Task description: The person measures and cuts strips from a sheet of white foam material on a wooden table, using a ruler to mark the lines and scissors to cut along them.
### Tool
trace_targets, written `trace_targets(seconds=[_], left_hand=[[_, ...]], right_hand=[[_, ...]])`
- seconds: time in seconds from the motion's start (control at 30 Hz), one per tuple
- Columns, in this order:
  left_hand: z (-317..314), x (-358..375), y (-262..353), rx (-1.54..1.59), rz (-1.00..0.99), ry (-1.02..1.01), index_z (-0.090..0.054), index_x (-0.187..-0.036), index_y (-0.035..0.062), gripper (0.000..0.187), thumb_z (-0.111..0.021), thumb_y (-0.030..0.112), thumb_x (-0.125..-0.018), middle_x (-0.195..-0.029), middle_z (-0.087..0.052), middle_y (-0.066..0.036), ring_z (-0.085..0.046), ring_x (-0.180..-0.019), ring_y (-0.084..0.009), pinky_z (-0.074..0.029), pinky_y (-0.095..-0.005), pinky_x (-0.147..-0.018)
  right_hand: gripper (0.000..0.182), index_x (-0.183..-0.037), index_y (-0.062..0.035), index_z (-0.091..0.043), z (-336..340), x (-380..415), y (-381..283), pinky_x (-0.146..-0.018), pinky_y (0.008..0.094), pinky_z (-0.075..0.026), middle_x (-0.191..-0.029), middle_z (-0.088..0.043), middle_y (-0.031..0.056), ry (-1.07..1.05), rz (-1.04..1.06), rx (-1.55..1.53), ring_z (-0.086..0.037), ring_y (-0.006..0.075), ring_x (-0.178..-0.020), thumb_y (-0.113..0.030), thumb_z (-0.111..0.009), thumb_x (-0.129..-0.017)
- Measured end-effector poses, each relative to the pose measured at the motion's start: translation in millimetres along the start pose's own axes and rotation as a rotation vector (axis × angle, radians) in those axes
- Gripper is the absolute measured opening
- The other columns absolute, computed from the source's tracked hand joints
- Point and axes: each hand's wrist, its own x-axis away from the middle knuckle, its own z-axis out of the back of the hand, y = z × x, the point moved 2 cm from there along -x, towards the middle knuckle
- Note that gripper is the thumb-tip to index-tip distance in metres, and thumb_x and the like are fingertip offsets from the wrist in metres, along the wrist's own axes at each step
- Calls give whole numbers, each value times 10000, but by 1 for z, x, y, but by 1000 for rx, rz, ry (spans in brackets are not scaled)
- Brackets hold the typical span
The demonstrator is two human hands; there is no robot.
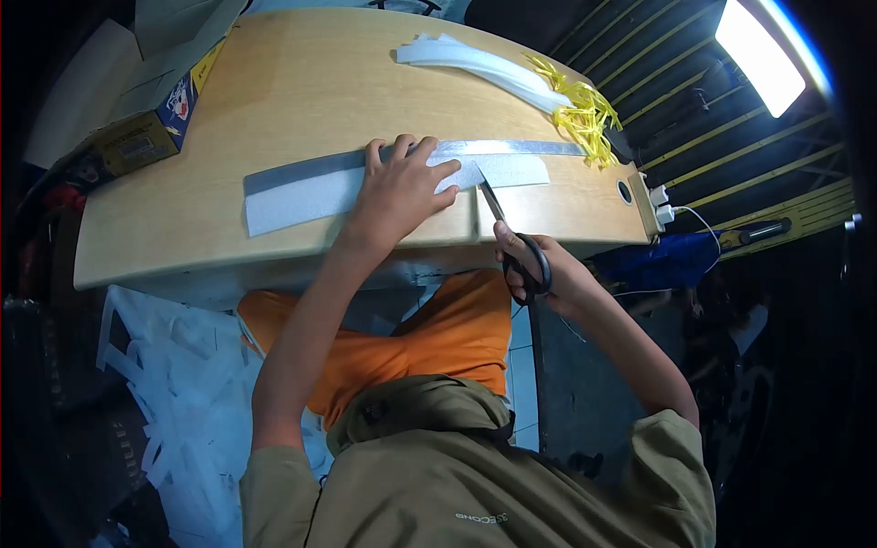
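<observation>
My left hand lies with spread fingers on a white foam sheet and presses it against the table. Along the sheet's far edge runs a long metal ruler, with my left fingertips on or beside it. In my right hand is a pair of scissors with black handles, gripped at the table's near edge. Their blades point away from me and meet the sheet's near edge, right of my left hand. Whether the blades are apart is too small to tell.
On the wooden table, a bundle of white foam strips lies at the back beside yellow ties. An open cardboard box stands at the left. White plugs sit at the right edge. White scraps cover the floor.
</observation>
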Motion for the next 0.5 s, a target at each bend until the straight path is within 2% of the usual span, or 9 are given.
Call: trace_targets(seconds=[0.2,0.27,0.5], left_hand=[[0,0,0,11,-1,1,-721,-1271,268,378,-644,424,-937,-1378,-575,-50,-478,-1323,-227,-267,-527,-1140],[0,0,0,15,0,-8,-721,-1273,264,378,-641,422,-939,-1381,-575,-54,-477,-1327,-230,-265,-527,-1142],[1,-1,0,15,10,-20,-720,-1273,262,375,-636,423,-945,-1395,-572,-58,-474,-1339,-236,-261,-536,-1148]], right_hand=[[651,-928,-74,-573,0,4,-7,-410,207,-325,-598,-511,-21,3,-75,19,-521,85,-488,-725,-564,-933],[764,-929,-29,-583,3,-1,-5,-399,208,-318,-628,-519,3,-4,-35,47,-542,98,-505,-792,-571,-879],[764,-933,-30,-586,4,-6,-15,-392,201,-319,-630,-524,5,-18,-34,73,-549,94,-506,-792,-582,-873]])
